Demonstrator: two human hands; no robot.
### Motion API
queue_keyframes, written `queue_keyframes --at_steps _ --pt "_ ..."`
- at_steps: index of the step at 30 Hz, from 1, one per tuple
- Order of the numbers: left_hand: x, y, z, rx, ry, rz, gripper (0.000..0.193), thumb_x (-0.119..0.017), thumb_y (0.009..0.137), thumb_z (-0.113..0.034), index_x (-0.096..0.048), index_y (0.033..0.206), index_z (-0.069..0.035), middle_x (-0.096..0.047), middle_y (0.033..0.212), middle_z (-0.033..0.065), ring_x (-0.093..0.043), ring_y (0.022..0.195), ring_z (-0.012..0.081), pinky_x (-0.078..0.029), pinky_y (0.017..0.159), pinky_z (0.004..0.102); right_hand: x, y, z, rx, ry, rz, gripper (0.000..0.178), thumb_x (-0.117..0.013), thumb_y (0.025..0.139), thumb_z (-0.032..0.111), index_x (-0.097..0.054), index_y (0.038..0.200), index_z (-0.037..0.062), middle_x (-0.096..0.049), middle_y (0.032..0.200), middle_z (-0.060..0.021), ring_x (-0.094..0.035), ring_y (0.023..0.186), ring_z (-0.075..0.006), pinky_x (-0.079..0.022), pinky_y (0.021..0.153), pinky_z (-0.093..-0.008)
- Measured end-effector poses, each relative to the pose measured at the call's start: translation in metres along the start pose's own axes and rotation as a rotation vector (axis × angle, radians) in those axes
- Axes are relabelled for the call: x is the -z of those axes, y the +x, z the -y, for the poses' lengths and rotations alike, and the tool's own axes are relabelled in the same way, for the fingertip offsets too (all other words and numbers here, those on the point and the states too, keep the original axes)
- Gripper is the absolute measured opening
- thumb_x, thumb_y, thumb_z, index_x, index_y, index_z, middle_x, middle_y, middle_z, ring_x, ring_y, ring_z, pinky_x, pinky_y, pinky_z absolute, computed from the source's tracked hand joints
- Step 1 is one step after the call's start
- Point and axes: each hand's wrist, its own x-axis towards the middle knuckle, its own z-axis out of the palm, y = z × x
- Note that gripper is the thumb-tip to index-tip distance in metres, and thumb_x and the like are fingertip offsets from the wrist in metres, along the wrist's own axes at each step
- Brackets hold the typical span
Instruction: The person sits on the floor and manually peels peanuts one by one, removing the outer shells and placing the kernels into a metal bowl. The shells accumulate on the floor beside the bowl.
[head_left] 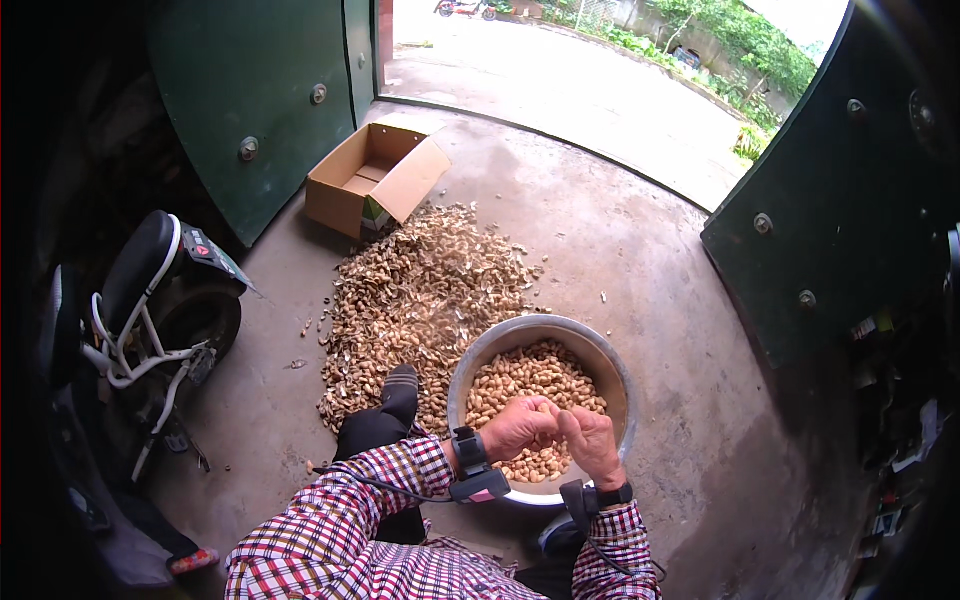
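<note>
My left hand (518, 428) and my right hand (592, 440) meet over a metal basin (622, 400), with their fingertips pinched together. A small pale peanut (545, 407) shows at the fingertips, partly hidden by them. Unshelled peanuts (535, 375) fill the far part of the basin. Nearer me, below my hands, lie smaller reddish-brown shelled kernels (535, 465). Beyond the basin and to its left, a broad heap of broken peanut shells (420, 290) spreads over the floor.
An open cardboard box (345, 195) stands behind the heap. At left is a parked scooter (150, 310). Green metal doors (260, 90) flank the doorway to a bright yard. My shoe (400, 395) rests against the shells. Dark clutter (905, 440) lines the right side.
</note>
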Motion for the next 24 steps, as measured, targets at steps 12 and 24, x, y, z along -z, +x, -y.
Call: queue_keyframes --at_steps 12,24 --pt "-0.006 0.003 0.004 0.02 -0.04 -0.124 0.008 -0.051 0.072 -0.003 -0.053 0.063 -0.004 -0.048 0.056 0.0018 -0.044 0.045 0.0108 -0.035 0.042 0.0225 0.0 -0.001 0.005 0.033 -0.148 -0.041 0.027 -0.047 0.087 0.015 -0.056 0.067 -0.0011 -0.054 0.056 -0.0083 -0.054 0.051 -0.0146 -0.04 0.047 -0.0272" --pt "-0.009 0.002 0.009 0.089 -0.096 -0.139 0.007 -0.053 0.075 -0.008 -0.054 0.069 -0.007 -0.052 0.06 0.0001 -0.048 0.047 0.0089 -0.04 0.043 0.0209 -0.007 -0.005 0.005 0.03 -0.269 -0.152 0.028 -0.048 0.085 0.015 -0.051 0.06 0.0024 -0.048 0.053 -0.0132 -0.05 0.046 -0.0267 -0.037 0.045 -0.0355"
